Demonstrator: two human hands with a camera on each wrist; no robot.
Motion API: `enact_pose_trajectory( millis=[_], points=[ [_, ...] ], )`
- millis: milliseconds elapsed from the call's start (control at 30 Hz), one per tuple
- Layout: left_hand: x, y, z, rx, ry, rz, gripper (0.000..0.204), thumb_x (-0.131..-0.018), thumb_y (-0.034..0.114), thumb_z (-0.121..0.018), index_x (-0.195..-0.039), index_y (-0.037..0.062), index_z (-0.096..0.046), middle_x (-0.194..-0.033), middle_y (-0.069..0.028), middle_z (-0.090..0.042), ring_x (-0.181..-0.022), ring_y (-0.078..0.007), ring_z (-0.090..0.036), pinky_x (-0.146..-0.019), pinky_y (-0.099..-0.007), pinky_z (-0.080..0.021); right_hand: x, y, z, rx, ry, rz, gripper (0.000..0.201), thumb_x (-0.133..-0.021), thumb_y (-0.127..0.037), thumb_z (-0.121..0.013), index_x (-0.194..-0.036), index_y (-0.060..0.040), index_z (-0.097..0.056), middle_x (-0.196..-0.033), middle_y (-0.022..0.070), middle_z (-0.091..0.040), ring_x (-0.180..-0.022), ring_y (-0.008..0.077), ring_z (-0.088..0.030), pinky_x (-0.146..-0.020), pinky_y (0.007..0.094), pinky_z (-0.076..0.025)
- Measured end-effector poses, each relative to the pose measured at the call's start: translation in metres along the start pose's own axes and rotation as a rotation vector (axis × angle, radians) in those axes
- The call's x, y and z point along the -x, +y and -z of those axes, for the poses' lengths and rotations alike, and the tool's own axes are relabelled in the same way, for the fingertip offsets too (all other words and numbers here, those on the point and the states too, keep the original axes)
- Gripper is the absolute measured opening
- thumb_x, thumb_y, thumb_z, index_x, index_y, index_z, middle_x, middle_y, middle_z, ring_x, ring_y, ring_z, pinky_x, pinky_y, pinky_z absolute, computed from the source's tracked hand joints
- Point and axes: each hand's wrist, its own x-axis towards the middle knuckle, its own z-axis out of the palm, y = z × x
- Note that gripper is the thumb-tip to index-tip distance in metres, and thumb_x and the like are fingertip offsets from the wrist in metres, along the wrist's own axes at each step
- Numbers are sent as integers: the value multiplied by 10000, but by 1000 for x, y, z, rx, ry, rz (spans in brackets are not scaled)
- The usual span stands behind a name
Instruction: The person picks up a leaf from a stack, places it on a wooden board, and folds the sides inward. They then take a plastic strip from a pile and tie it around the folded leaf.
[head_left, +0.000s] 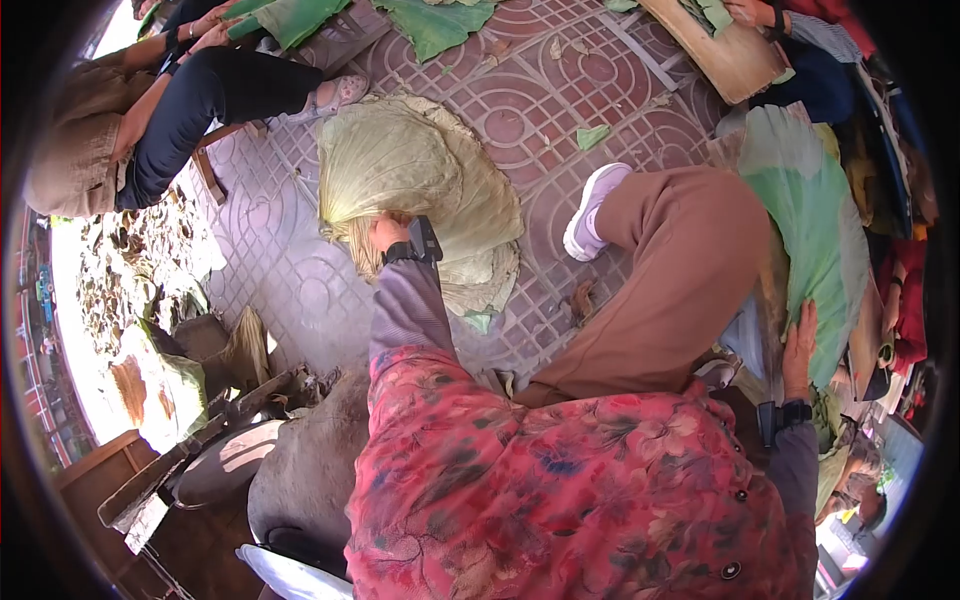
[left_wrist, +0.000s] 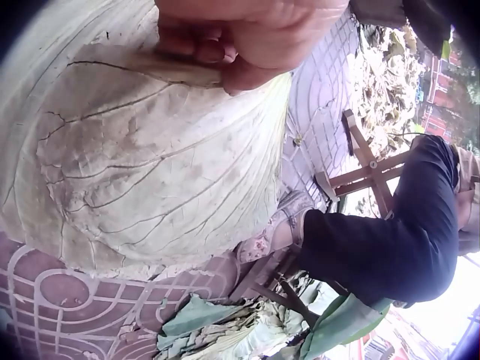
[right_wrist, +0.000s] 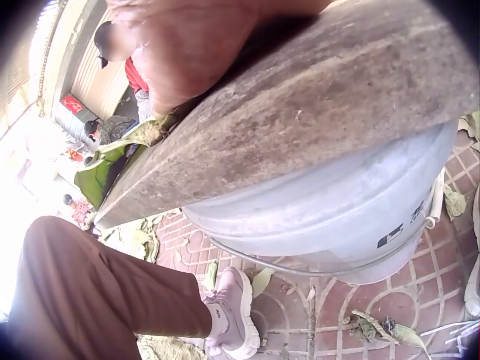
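Pale straw-green leaves [head_left: 410, 160] lie in an overlapping pile on the patterned paving [head_left: 300, 290] in front of me. In the head view, my left hand [head_left: 390, 234] grips their gathered end, nearest me. My right hand [head_left: 799, 350] lies on a broad green leaf [head_left: 810, 220] at my right side, its fingers fairly straight, resting rather than gripping. If I drag the pile by that 1 end, I judge that loose leaves could slip out, since the far edges simply spread over the paving.

In the left wrist view, my thumb and curled fingers pinch a fold, and the veined surface fans out below. It looks dry and thin, so a sharp tug could split it along a vein. Another person's patterned shoe [left_wrist: 259, 244] sits right by the edge; I can't tell whether it touches. A shift of that foot could pin or crush a leaf.

In the right wrist view, my palm is over a thick plank [right_wrist: 300, 112] above a white bucket [right_wrist: 322, 217], my fingertips hidden. I can't tell whether the plank is fixed; if it isn't, leaning hard on 1 side could tip it and spill the green leaf.
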Motion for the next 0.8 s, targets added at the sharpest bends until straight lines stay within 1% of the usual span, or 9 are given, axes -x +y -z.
enact_pose_trajectory(
  millis=[100,333,400,433,500,600,667,767,800],
  points=[
    [40,-42,-16,-6,221,221,224,-756,-13,-514,-884,107,-375,-745,-68,-520,-612,-195,-567,-482,-302,-477,0,-1,1,-10,8,14,472,-872,-262,-306,-1324,-139,-252,-1377,72,-205,-1270,238,-183,-1002,399,-110],
    [63,-76,12,-68,352,300,242,-735,23,-515,-949,71,-412,-774,-101,-534,-616,-213,-571,-478,-330,-462,-2,5,-3,1,22,27,470,-870,-258,-310,-1321,-137,-259,-1373,77,-214,-1262,240,-204,-998,405,-133],
    [62,-72,36,-479,323,321,272,-739,73,-509,-993,35,-417,-785,-128,-538,-612,-217,-561,-466,-333,-434,-1,7,-5,19,42,34,471,-870,-261,-310,-1322,-141,-258,-1372,76,-218,-1260,240,-210,-996,409,-139],
    [90,-50,8,-395,525,231,303,-749,155,-528,-998,2,-445,-794,-151,-546,-662,-256,-549,-532,-370,-429,-1,6,-5,18,41,31,471,-870,-261,-310,-1322,-141,-258,-1372,76,-218,-1260,240,-210,-996,409,-139],
    [100,-31,4,-841,751,-77,355,-733,222,-562,-972,-27,-480,-806,-166,-555,-730,-303,-534,-645,-397,-421,0,4,-2,16,46,44,470,-870,-262,-310,-1322,-145,-259,-1373,72,-219,-1262,238,-208,-995,414,-136],
    [77,-8,27,-913,797,-200,395,-713,293,-596,-921,-34,-521,-862,-186,-562,-808,-332,-524,-738,-407,-402,-1,7,-4,13,47,43,468,-871,-261,-309,-1323,-149,-258,-1375,66,-216,-1264,235,-205,-994,418,-133],
    [73,10,27,-1174,986,-420,440,-683,347,-624,-896,-33,-560,-903,-195,-576,-840,-327,-544,-751,-404,-418,-1,8,-5,14,47,45,466,-872,-261,-307,-1323,-150,-258,-1376,64,-215,-1265,235,-203,-995,420,-130],
    [54,31,42,-1259,715,-122,491,-641,409,-652,-864,-26,-597,-919,-201,-587,-858,-330,-559,-761,-399,-429,-1,4,-4,19,45,32,464,-874,-259,-306,-1323,-153,-257,-1377,60,-214,-1267,234,-199,-996,420,-125],
    [50,34,44,-1258,714,-123,491,-641,409,-652,-864,-26,-597,-919,-201,-587,-858,-330,-559,-761,-399,-429,0,3,-3,28,35,18,464,-874,-258,-306,-1324,-154,-258,-1377,58,-214,-1268,234,-197,-997,420,-123]
  ],
)
